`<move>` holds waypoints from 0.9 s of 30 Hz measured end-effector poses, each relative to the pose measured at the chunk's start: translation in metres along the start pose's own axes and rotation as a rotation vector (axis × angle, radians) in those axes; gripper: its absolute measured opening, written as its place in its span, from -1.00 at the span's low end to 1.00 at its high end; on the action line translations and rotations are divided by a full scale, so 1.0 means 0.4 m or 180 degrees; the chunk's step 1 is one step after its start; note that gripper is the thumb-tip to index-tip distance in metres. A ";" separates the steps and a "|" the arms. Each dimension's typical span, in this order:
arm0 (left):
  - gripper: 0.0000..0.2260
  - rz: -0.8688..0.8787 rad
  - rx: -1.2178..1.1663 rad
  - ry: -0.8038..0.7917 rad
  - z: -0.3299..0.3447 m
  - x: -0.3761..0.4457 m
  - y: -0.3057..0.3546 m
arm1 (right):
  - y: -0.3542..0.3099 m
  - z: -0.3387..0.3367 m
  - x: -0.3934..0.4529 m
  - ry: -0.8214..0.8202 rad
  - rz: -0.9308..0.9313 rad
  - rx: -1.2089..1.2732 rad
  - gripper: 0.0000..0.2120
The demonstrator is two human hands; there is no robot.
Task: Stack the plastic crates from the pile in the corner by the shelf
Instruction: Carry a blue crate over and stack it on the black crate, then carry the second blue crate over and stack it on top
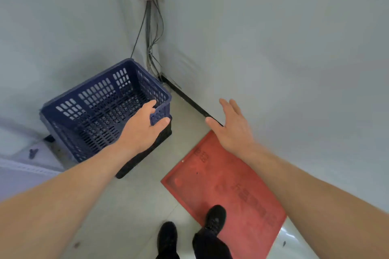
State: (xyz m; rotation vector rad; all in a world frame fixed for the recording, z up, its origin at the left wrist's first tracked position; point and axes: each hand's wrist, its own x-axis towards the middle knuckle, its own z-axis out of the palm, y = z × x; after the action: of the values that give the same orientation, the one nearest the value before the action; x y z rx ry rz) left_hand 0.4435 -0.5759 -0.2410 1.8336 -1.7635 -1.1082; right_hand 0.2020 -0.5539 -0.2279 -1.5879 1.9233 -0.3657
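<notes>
- Gripping the near right corner of the blue crate [101,107], the left hand [143,130] has its thumb on the outer wall and its fingers hooked over the rim to the inside.
- Two crates show: the blue slotted one, tilted, sits on top of a black crate [145,153] of which only a lower edge and side peek out beneath it.
- Both crates stand in the corner, close against the left wall.
- One right hand [231,128] hangs in the air with fingers straight and spread, holding nothing, above the far end of the red panel [223,183].
- One red panel lies flat on the floor [130,206], with raised lettering too blurred to read.
- Two black shoes show at the bottom: the right shoe [214,218] stands on the red panel, the left shoe [167,237] on the bare floor.
- The floor is pale and smooth.
- Two light grey walls [273,38] meet in a corner, and one bundle of cables [151,27] runs down it, tied near the top.
- A dark skirting strip [189,99] runs along the foot of the right wall.
</notes>
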 end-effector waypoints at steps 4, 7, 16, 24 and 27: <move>-0.37 0.0365 0.0063 -0.0335 0.128 -0.047 0.106 | 0.140 -0.101 -0.152 0.0391 0.0461 0.0134 -0.28; -0.36 0.0668 0.0187 -0.0582 0.234 -0.095 0.197 | 0.256 -0.167 -0.271 0.0629 0.0727 0.0203 -0.28; -0.37 0.1374 0.0567 -0.1143 0.611 -0.350 0.440 | 0.650 -0.294 -0.715 0.1226 0.1475 0.0516 -0.27; -0.38 0.1908 0.0624 -0.1695 0.994 -0.715 0.676 | 0.956 -0.393 -1.162 0.1650 0.2062 0.0669 -0.27; -0.37 0.2055 0.0580 -0.1920 1.110 -0.822 0.747 | 1.040 -0.428 -1.286 0.1806 0.2210 0.0687 -0.27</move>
State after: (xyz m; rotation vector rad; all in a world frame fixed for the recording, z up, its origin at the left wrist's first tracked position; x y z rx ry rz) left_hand -0.0544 -0.1946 -0.2083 0.8888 -2.6014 -1.3142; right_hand -0.1816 0.0103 -0.1882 -0.6322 2.5972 -0.7368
